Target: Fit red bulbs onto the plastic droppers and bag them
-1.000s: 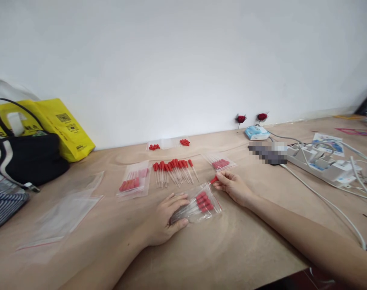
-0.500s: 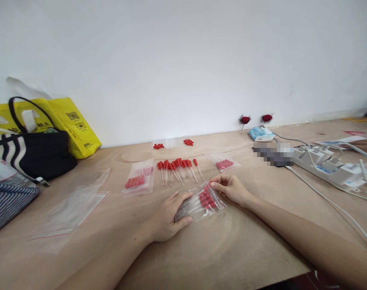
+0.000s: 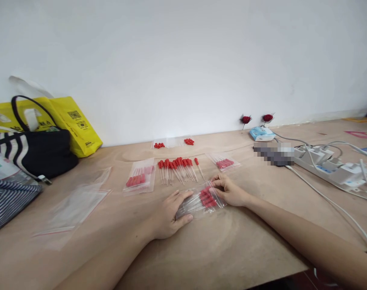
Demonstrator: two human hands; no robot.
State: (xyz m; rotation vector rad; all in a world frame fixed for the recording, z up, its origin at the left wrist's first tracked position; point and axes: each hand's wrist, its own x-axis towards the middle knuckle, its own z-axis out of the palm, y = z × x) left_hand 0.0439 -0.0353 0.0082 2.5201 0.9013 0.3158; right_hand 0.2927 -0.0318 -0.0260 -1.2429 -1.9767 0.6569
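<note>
A clear plastic bag point(image 3: 195, 204) with several red-topped droppers in it lies on the wooden table, its red tops towards the right. My left hand point(image 3: 170, 213) grips the bag's left end between thumb and fingers. At the bag's right end, the bent fingers of my right hand point(image 3: 227, 190) pinch its edge near the red tops. Just beyond lies a row of loose red-topped droppers point(image 3: 179, 169). Filled bags rest to the left point(image 3: 139, 177) and to the right point(image 3: 224, 162) of that row.
Flat clear bags point(image 3: 77, 207) lie at the left. Behind them stand a black bag point(image 3: 47, 153) and a yellow bag point(image 3: 82, 129). Small red pieces point(image 3: 189, 141) lie near the wall. A power strip point(image 3: 325, 165) with cables and a blue packet point(image 3: 262, 133) are at the right.
My right hand's fingers have moved slightly down and further over the bag's right edge. The hand seen at the far right edge is no longer visible. My left hand stays in place.
</note>
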